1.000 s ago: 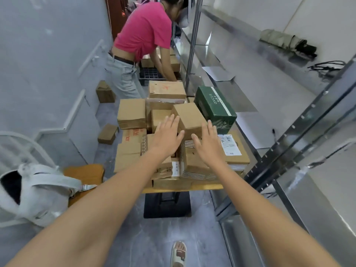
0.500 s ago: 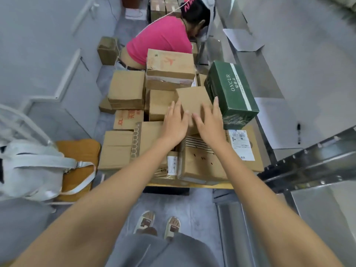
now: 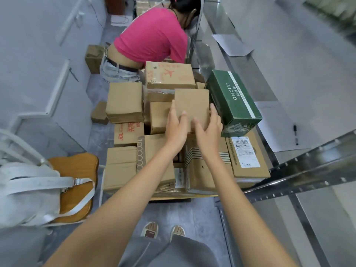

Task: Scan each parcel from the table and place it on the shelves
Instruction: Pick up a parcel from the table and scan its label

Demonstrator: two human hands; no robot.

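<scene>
The step in hand looks like lifting one plain box (image 3: pixel 192 105) off the pile so it can be scanned. To do it well, squeeze evenly from both sides, raise it straight up before drawing it back, and keep it from dragging on the green carton (image 3: pixel 232 102) that sits just beside it at 3 o'clock, or on the flat parcel with the red plane print (image 3: pixel 169 75) at its 11 o'clock. Then turn it to find the label, since none shows on its top face. The left hand (image 3: pixel 176 125) grips the box's left edge, fingers up the side and thumb laid over the top near the front; the right hand (image 3: pixel 209 126) mirrors it on the right edge, thumb on top, fingers wrapped down the far side against the green carton. Both are moderately spread, set to the box's width. The box lies high in the middle of the stack on the table (image 3: pixel 169 198), toward 12 o'clock from the person, with the labelled parcel (image 3: pixel 247 153) at its 5 o'clock. No scanner is in view.
</scene>
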